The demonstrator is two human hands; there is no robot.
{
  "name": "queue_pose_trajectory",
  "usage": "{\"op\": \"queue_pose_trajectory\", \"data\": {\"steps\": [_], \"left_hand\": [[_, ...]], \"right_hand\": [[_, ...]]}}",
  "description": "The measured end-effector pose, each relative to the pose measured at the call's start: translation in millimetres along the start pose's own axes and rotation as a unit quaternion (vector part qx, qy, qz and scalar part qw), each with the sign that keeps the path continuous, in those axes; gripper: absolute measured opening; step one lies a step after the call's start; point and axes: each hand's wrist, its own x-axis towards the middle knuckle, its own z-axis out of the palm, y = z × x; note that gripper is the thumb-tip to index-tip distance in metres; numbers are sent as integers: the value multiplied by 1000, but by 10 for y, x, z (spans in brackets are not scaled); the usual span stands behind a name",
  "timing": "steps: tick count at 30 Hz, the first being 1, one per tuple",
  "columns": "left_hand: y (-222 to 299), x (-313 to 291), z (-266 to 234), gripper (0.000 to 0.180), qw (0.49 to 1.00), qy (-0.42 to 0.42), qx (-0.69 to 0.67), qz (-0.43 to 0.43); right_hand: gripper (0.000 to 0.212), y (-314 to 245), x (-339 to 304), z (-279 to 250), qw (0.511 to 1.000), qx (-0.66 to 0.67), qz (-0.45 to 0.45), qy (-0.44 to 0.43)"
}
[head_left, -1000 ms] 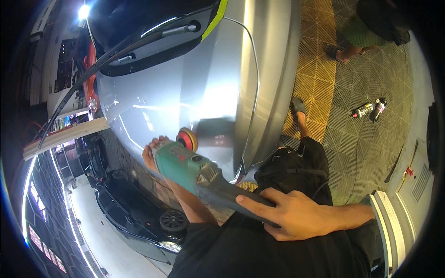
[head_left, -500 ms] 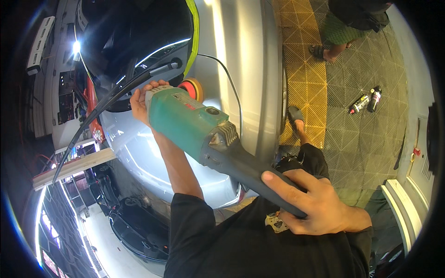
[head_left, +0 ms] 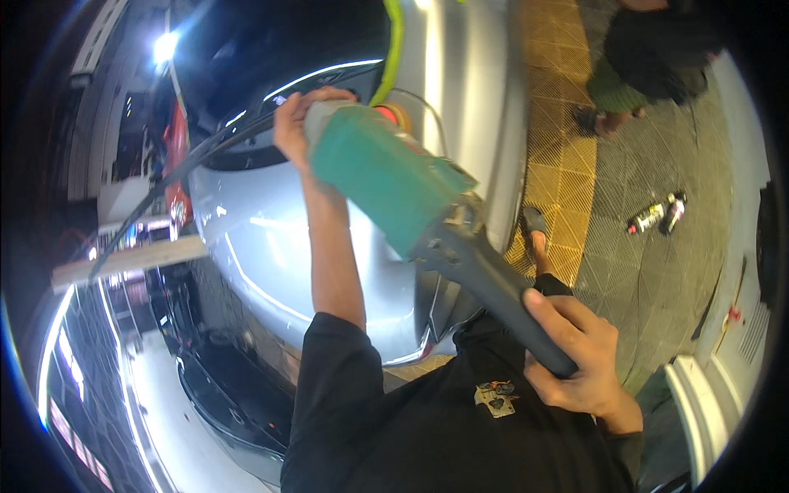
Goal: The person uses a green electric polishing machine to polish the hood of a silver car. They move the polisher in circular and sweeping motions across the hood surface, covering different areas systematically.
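A silver car (head_left: 263,234), its dark window (head_left: 288,45) beyond, sits beneath a green-and-black rotary polisher (head_left: 382,177) that a person holds aslant in both hands. The right hand (head_left: 579,349) wraps the rear handle; the left hand (head_left: 296,123) curls around the front housing. Lime-green masking tape (head_left: 394,57) edges the glass, best kept clear of the red-and-yellow pad (head_left: 396,117), which should sit flat under even pressure; whether it touches paint cannot be told.

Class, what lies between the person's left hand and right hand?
In the head view, the green-and-black power tool spans from left hand to right hand.
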Motion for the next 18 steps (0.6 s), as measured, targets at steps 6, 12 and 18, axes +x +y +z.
{"op": "queue_pose_trajectory", "data": {"steps": [6, 12, 18], "left_hand": [[96, -624, -573, 47, 987, 138, -37, -73], [290, -1951, -1466, 36, 946, 285, -147, -43], [358, -3063, -2095, 34, 901, 424, -85, -33]], "right_hand": [[79, -62, -123, 138, 996, 50, -5, -76], [81, -196, -156, 457, 953, 147, 54, -259], [81, -270, -28, 737, 908, 167, 44, -382]]}}
